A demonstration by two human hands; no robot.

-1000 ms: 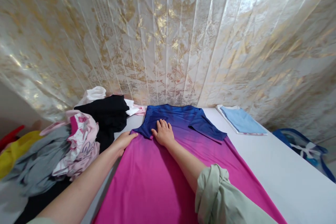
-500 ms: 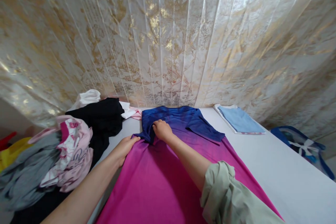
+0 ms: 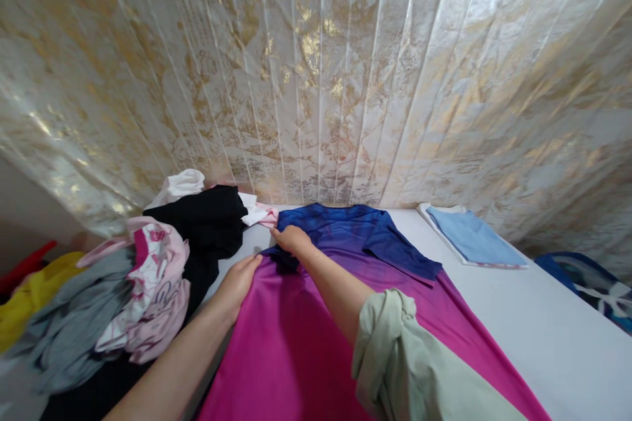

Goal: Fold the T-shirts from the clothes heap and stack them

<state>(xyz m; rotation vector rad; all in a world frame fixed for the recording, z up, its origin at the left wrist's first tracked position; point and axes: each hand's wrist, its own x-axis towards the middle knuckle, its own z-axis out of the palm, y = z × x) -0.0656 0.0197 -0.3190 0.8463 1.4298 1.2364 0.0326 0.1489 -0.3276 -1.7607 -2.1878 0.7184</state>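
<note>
A long garment, magenta fading to dark blue at its far end, lies spread on the white table. My right hand is closed on the garment's blue left sleeve near the shoulder, bunching the cloth. My left hand rests on the garment's left edge just below that sleeve, its fingers together and curled over the hem. The garment's right sleeve lies folded across the chest.
A heap of clothes in black, pink, white, grey and yellow lies at the table's left. A folded light-blue piece sits at the far right. A blue bag stands beyond the right edge. A gold-patterned curtain hangs behind.
My right hand went from lying flat on the blue chest to gripping the left sleeve, and shifted left and farther away. My left hand stayed at the garment's left edge.
</note>
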